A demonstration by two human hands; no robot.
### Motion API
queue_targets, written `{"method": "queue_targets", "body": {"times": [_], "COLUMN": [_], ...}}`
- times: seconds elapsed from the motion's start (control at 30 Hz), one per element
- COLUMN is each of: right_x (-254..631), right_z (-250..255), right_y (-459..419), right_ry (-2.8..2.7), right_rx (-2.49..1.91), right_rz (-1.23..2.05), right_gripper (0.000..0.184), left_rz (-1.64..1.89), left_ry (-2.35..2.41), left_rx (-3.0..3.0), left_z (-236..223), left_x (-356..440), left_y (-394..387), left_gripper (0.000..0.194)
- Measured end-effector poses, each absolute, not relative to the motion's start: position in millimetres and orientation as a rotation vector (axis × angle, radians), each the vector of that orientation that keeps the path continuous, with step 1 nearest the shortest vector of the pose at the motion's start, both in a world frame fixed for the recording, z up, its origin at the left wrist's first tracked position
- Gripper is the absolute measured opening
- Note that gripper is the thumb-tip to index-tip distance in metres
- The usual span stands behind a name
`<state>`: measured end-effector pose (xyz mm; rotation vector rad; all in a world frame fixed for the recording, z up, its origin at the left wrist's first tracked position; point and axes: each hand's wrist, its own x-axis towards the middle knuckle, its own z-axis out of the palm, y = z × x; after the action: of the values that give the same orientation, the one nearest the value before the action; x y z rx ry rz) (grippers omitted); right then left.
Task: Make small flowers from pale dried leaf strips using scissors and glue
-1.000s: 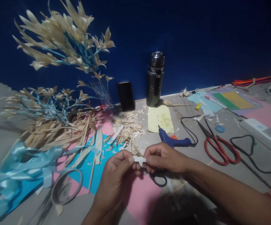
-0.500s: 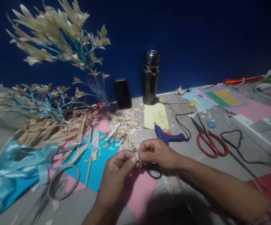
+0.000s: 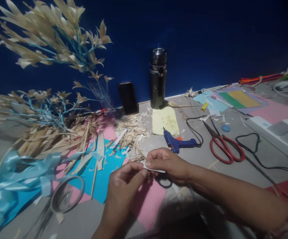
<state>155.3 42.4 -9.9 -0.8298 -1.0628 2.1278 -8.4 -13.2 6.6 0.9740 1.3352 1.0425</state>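
Observation:
Close together over the pink paper (image 3: 150, 207), my two hands meet fingertip to fingertip. Between the fingers and thumb of my right hand (image 3: 167, 164) is a thin whitish strip (image 3: 156, 170), its edge showing below the thumb. My left hand (image 3: 127, 186) pinches at the strip's left end; its fingertips partly hide what they grip. Just beneath my right hand lies a black ring (image 3: 164, 182), which looks like a small scissor handle. A blue glue gun (image 3: 177, 142) rests beyond my right hand, and red-handled scissors (image 3: 225, 146) lie to its right.
Dry husk scraps (image 3: 131, 132) cover blue paper (image 3: 96, 179). Light-blue ribbon (image 3: 41, 166) and a tape ring (image 3: 67, 194) lie left. Dried flowers (image 3: 69, 36), a phone (image 3: 128, 98) and a flask (image 3: 158, 79) stand along the wall. A black cord (image 3: 249, 151) runs right.
The whitish strip now shows below my right thumb, where it was mostly hidden before. My hands remain nearly in place; the view has shifted slightly.

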Motion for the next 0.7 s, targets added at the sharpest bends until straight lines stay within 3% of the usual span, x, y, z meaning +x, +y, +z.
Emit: {"method": "queue_targets", "body": {"times": [0.7], "right_x": [155.0], "right_z": [-14.2], "right_y": [44.6], "right_ry": [-1.016], "right_rx": [-0.778], "right_rz": [2.195], "right_gripper": [0.037], "left_rz": [1.001], "left_ry": [1.264], "left_rx": [0.983], "left_z": [3.3], "left_x": [-8.1], "left_y": [-10.8], "left_gripper": [0.019]}}
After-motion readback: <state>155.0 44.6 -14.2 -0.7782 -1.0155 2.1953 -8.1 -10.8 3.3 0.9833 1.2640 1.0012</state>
